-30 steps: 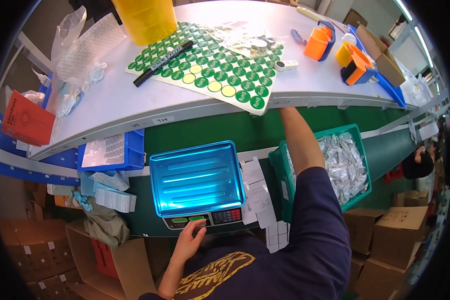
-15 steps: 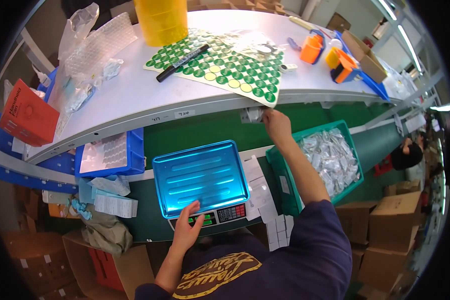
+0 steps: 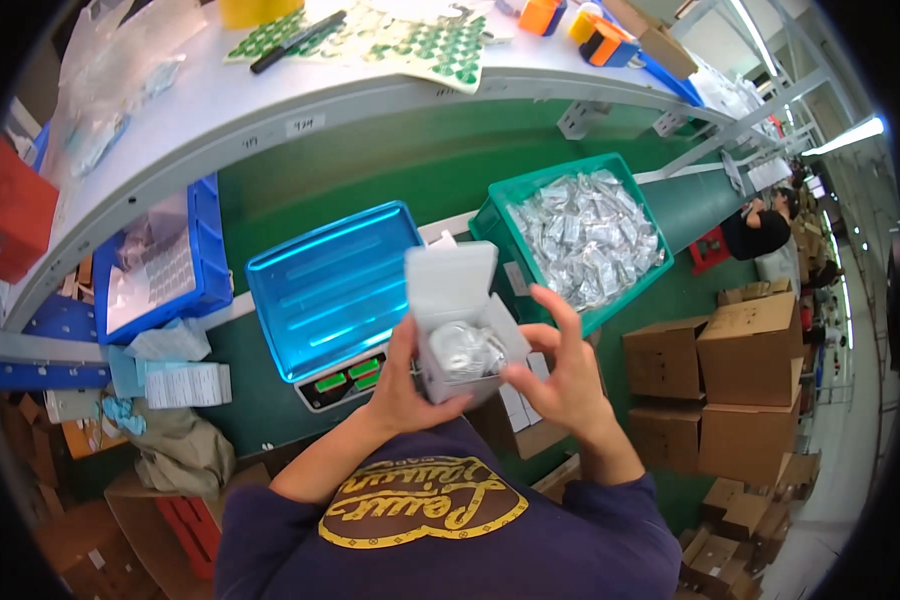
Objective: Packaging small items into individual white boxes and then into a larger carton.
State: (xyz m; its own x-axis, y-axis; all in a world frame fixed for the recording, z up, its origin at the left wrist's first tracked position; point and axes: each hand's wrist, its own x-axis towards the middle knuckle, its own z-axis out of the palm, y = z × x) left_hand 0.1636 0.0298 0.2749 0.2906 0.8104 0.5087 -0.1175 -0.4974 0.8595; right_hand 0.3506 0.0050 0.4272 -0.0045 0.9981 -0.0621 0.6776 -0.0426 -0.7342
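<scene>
While the left hand (image 3: pixel 398 385) grasps the open white box (image 3: pixel 454 386) from its left, the box lies between both hands, its flap (image 3: pixel 452 285) raised, a clear-wrapped item (image 3: pixel 462 350) inside; the right hand (image 3: pixel 568 382) curves at its right edge, whether gripping I cannot tell.

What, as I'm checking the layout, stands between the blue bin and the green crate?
In the head view, the scale; a held white box hides part of the stretch.
</scene>
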